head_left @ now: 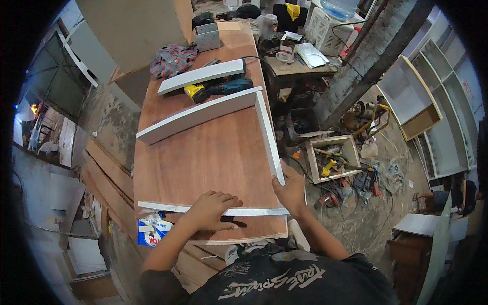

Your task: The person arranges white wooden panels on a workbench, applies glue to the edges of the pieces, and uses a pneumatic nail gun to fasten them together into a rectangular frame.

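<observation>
Work about partway, by the look; far board [201,119] and right board [268,134] touching at a corner on the counter [203,168]; near board [168,207] apart from right board's end, joint seemingly not yet made; fourth board [203,76] beside drills [231,87]; right hand [291,191] clamped on right board's near end; left hand [209,211] over near board, fingers spread, contact unclear.

Printed lettering stands on the blue-and-white, crumpled plastic packet [152,233]. Large, slanting white script runs across the black cloth shirt [284,292], and beside it sit smaller pale lines, too small to read.
</observation>
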